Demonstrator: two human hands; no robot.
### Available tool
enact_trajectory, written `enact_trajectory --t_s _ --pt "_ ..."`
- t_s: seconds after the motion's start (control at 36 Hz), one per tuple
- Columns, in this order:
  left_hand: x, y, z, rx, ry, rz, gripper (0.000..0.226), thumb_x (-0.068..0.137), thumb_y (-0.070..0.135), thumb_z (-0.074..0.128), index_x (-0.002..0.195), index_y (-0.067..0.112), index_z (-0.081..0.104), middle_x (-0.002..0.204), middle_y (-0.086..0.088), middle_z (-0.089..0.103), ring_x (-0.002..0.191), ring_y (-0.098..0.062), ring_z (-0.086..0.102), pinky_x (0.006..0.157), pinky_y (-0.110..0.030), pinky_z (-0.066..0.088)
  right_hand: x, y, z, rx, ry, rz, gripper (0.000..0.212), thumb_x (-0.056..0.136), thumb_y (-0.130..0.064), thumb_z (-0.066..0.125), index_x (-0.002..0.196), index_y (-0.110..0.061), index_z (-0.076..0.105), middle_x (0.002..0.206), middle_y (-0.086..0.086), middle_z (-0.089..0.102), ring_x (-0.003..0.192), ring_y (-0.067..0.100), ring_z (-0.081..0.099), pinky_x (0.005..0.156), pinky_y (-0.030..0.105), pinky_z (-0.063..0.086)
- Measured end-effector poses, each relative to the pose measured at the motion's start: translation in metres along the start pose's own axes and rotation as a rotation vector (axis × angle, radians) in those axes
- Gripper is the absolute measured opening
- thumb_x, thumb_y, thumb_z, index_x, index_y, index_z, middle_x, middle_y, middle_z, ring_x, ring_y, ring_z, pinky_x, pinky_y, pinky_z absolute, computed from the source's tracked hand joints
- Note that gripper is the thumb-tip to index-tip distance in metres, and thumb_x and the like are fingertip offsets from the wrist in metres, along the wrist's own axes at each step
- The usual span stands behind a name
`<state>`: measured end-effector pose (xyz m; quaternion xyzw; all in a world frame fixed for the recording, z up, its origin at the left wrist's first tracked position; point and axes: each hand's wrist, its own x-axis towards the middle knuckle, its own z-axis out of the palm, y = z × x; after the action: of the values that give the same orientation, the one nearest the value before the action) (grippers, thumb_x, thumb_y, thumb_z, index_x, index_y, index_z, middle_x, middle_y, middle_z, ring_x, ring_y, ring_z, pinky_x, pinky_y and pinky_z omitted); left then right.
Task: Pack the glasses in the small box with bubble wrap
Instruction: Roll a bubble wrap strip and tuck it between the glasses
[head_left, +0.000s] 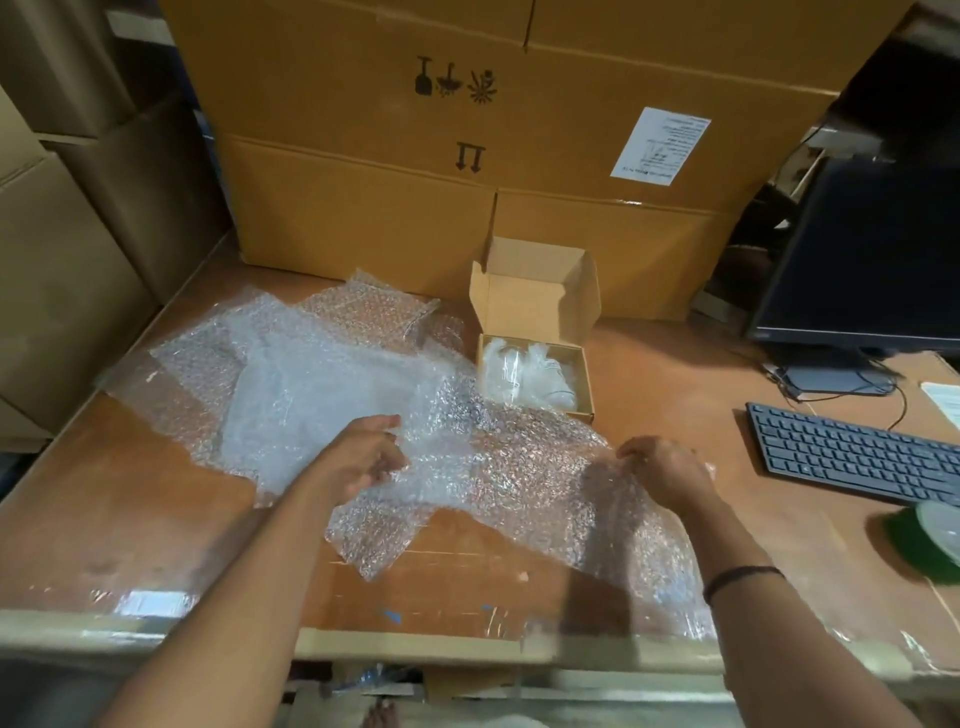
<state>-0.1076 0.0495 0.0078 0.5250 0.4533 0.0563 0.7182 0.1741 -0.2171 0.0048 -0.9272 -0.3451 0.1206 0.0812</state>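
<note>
A sheet of clear bubble wrap (524, 483) lies spread across the brown table, stretched between my two hands. My left hand (363, 457) pinches its left part and my right hand (665, 470) grips its right edge. More bubble wrap sheets (291, 374) lie piled to the left and behind. The small cardboard box (535, 291) stands past the sheet with its lid up. Inside it rests a clear plastic-wrapped item (530, 374); I cannot make out the glasses in it.
Large cardboard cartons (467, 156) are stacked along the back and at the left. A black monitor (878, 260) and a black keyboard (852, 452) sit at the right. A green tape roll (924, 535) lies by the right table edge.
</note>
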Motion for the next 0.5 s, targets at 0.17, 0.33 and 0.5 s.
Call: enact_trajectory --t_s 0.17,0.33,0.5 --pt "0.002 0.002 0.022 0.250 -0.058 0.075 0.021 0.087 0.020 0.070 0.100 0.005 0.062 0.099 -0.009 0.057 0.083 -0.020 0.051 0.074 -0.032 0.044 0.007 0.012 0.005 -0.053 -0.007 -0.025 0.027 0.097 -0.013 0.051 0.109 -0.026 0.071 0.101 -0.004 0.072 0.075 0.011 0.062 0.057 0.013 0.048" --pt "0.006 0.007 0.051 0.341 0.127 0.262 0.048 0.086 0.025 0.073 0.061 0.019 0.033 0.053 0.005 0.027 0.045 -0.012 0.029 0.053 -0.025 0.027 0.012 0.018 0.011 -0.032 0.055 -0.059 0.031 0.095 -0.016 0.052 0.115 -0.033 0.067 0.118 -0.003 0.069 0.100 0.019 0.062 0.091 0.041 0.053" --pt "0.012 0.002 0.055 0.266 0.317 0.276 0.043 0.087 0.019 0.070 0.068 0.019 0.032 0.063 -0.001 0.032 0.047 -0.015 0.047 0.058 -0.032 0.046 -0.018 -0.007 0.022 0.017 0.256 -0.106 0.042 0.100 -0.040 0.044 0.138 -0.024 0.051 0.142 -0.001 0.050 0.128 0.019 0.044 0.109 0.036 0.034"
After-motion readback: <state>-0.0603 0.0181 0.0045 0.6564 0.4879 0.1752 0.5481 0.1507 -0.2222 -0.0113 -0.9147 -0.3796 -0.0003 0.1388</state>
